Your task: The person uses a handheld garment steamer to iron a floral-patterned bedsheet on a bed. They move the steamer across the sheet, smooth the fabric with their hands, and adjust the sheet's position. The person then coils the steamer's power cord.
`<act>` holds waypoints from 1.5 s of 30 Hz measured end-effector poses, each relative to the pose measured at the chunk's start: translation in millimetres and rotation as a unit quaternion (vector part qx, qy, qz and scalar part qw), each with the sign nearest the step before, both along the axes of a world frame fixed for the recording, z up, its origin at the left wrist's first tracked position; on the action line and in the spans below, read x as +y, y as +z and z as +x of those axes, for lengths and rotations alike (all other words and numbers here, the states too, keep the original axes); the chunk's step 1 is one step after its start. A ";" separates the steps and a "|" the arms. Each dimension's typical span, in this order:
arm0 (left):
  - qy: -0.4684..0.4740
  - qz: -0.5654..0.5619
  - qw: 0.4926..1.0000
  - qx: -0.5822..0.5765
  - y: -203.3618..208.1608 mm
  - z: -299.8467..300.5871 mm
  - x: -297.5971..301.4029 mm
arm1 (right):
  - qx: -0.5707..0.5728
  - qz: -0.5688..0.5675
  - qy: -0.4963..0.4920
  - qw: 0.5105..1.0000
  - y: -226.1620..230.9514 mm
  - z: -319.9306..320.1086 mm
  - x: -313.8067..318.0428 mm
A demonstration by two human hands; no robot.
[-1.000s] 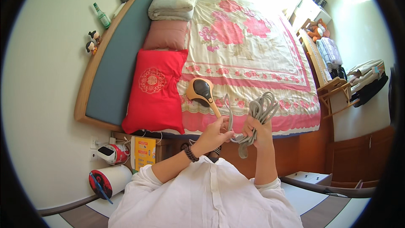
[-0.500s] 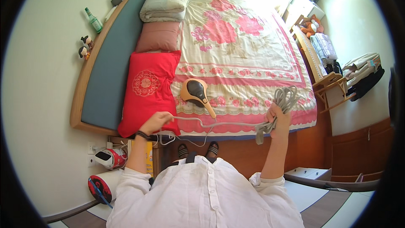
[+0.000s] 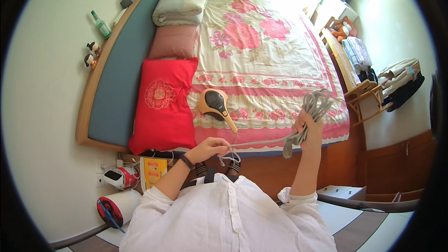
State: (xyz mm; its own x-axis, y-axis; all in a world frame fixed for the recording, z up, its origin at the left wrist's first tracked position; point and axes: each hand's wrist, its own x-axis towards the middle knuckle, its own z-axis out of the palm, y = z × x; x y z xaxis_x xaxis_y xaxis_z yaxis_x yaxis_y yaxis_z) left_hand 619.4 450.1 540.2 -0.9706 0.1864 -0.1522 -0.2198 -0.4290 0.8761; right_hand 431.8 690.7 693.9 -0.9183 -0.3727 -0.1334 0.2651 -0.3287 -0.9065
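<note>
A looped bundle of grey power cord (image 3: 318,105) is gripped in my right hand (image 3: 309,125), held up over the bed's near right edge. From it one strand runs almost straight left to my left hand (image 3: 212,149), whose fingers are pinched around it. A short white-grey end dangles just below the left fingers. On the bed's near side lies a beige-orange handheld vacuum cleaner (image 3: 214,102) with a dark dome. Its handle points toward me, and a thin cord leaves the handle tip toward my left hand.
A red pillow (image 3: 163,105) lies left of the vacuum cleaner, against the blue headboard (image 3: 119,70). The flowered bedsheet (image 3: 252,56) covers the bed. Below left stand a bedside cabinet with a yellow box (image 3: 153,170) and wall sockets (image 3: 99,172). A wooden chair (image 3: 366,95) with clothes stands right.
My left hand has moved right and slightly nearer to me, away from the red pillow. The cord span between my hands is shorter and straighter. My right hand stays nearly in place with the bundle.
</note>
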 end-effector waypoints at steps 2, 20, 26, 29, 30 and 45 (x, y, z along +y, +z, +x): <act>0.062 0.027 0.998 -0.016 -3.0 2.5 -6.4 | -0.030 0.016 0.045 0.998 -0.6 9.2 1.4; 0.197 0.205 0.958 -0.033 95.4 -72.3 29.5 | 0.066 0.175 0.185 0.965 -60.8 37.3 -61.6; 0.270 0.289 0.917 0.046 61.3 -84.4 45.6 | -0.009 0.076 0.187 0.979 -64.9 39.7 -72.3; 0.320 0.192 0.927 0.040 63.5 -88.4 57.7 | -0.108 0.028 0.233 0.966 -76.6 38.0 -69.5; 0.333 0.146 0.931 0.034 64.8 -88.4 59.6 | -0.133 0.028 0.242 0.961 -75.7 38.1 -68.6; 0.043 -0.221 0.954 0.195 8.8 -32.8 49.7 | -0.154 -0.180 0.191 0.953 -34.8 30.4 -39.3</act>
